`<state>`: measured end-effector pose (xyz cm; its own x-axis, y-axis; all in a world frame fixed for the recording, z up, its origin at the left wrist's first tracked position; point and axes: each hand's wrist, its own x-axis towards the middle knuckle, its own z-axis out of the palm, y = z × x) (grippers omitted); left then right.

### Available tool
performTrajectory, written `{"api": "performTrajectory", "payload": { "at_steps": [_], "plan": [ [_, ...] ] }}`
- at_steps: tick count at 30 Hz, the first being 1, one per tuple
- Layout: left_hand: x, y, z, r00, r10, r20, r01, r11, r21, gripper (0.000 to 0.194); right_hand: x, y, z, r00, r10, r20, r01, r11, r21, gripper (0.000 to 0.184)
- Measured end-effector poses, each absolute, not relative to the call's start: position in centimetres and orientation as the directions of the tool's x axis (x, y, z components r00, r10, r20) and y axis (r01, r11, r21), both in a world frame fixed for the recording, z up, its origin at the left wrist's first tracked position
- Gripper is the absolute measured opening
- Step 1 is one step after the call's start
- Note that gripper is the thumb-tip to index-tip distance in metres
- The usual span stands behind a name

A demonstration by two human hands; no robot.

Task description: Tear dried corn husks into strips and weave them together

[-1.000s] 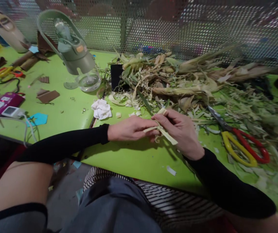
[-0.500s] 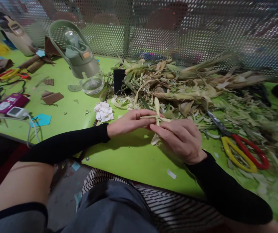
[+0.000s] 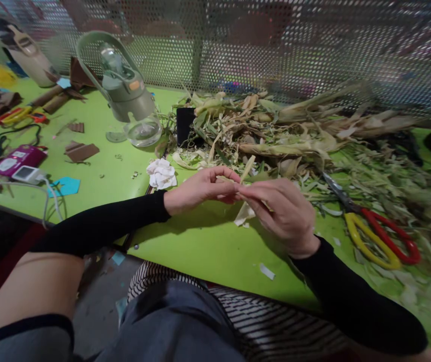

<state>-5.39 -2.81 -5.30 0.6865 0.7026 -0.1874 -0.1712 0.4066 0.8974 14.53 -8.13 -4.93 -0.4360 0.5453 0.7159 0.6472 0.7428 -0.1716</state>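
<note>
A pale, folded piece of corn husk (image 3: 247,170) pokes up between my two hands, its middle hidden by fingers. My left hand (image 3: 205,189) pinches it from the left. From the right, my right hand (image 3: 284,212) grips the same piece, thumb and forefinger meeting the left fingertips. Just beyond my hands lies a heap of dried husks (image 3: 276,146), with a dark phone-like object (image 3: 185,125) at its left end. Scissors (image 3: 373,226) with one yellow and one red handle rest right of my right hand, blades toward the heap.
A crumpled white tissue (image 3: 161,173) lies near my left wrist. Farther left stand a green-lidded bottle (image 3: 130,95), a purple power bank (image 3: 18,160) with cables, and brown scraps (image 3: 81,151). A perforated metal screen (image 3: 215,50) borders the green table's (image 3: 185,246) far side.
The husk piece, earlier showing as a cross shape between my fingers, has turned and is now more covered. My fingertips have drawn together, and the left fingers curl more.
</note>
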Motion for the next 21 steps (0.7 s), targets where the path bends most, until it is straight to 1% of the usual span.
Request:
{"api": "performTrajectory", "payload": {
  "at_steps": [2, 3, 5, 6, 8, 10, 14, 17, 19, 20, 21],
  "plan": [
    [-5.4, -2.7, -5.1, 0.703, 0.673, -0.23, -0.151, 0.457, 0.876, 0.015, 14.4, -8.0, -5.0, -0.318, 0.681, 0.66, 0.641, 0.667, -0.38, 0.005],
    [-5.4, -2.6, -4.9, 0.711, 0.658, -0.25, -0.137, 0.478, 0.867, 0.014, 14.3, -8.0, -5.0, -0.276, 0.746, 0.606, 0.609, 0.624, -0.49, 0.006],
    [-5.5, -2.5, -4.7, 0.727, 0.63, -0.273, -0.121, 0.508, 0.853, 0.011, 14.2, -7.9, -5.1, -0.216, 0.851, 0.478, 0.506, 0.516, -0.691, 0.013],
    [-5.6, -2.4, -4.6, 0.736, 0.62, -0.272, -0.121, 0.516, 0.848, 0.01, 14.1, -7.8, -5.2, -0.193, 0.89, 0.412, 0.449, 0.454, -0.77, 0.016],
    [-5.7, -2.4, -4.4, 0.755, 0.602, -0.259, -0.122, 0.518, 0.846, 0.012, 13.9, -7.8, -5.4, -0.162, 0.938, 0.307, 0.353, 0.345, -0.87, 0.023],
    [-5.9, -2.4, -4.2, 0.769, 0.588, -0.252, -0.112, 0.511, 0.852, 0.016, 13.8, -7.7, -5.4, -0.133, 0.959, 0.248, 0.304, 0.278, -0.911, 0.028],
    [-5.7, -2.7, -4.3, 0.753, 0.606, -0.255, -0.095, 0.484, 0.87, 0.019, 13.5, -7.5, -5.5, -0.054, 0.973, 0.226, 0.305, 0.231, -0.924, 0.035],
    [-5.4, -2.8, -4.5, 0.7, 0.668, -0.25, -0.141, 0.473, 0.87, 0.017, 13.3, -7.7, -5.6, -0.101, 0.979, 0.179, 0.289, 0.201, -0.936, 0.031],
    [-5.2, -2.9, -4.7, 0.654, 0.712, -0.255, -0.163, 0.462, 0.872, 0.016, 13.1, -7.9, -5.7, -0.123, 0.973, 0.198, 0.342, 0.229, -0.911, 0.023],
    [-5.1, -2.9, -4.8, 0.634, 0.73, -0.257, -0.166, 0.452, 0.876, 0.016, 13.0, -8.1, -5.7, -0.124, 0.962, 0.243, 0.405, 0.273, -0.873, 0.018],
    [-5.0, -2.9, -4.8, 0.619, 0.742, -0.256, -0.161, 0.44, 0.884, 0.015, 13.0, -8.3, -5.7, -0.134, 0.941, 0.31, 0.49, 0.335, -0.805, 0.012]
  ]
}}
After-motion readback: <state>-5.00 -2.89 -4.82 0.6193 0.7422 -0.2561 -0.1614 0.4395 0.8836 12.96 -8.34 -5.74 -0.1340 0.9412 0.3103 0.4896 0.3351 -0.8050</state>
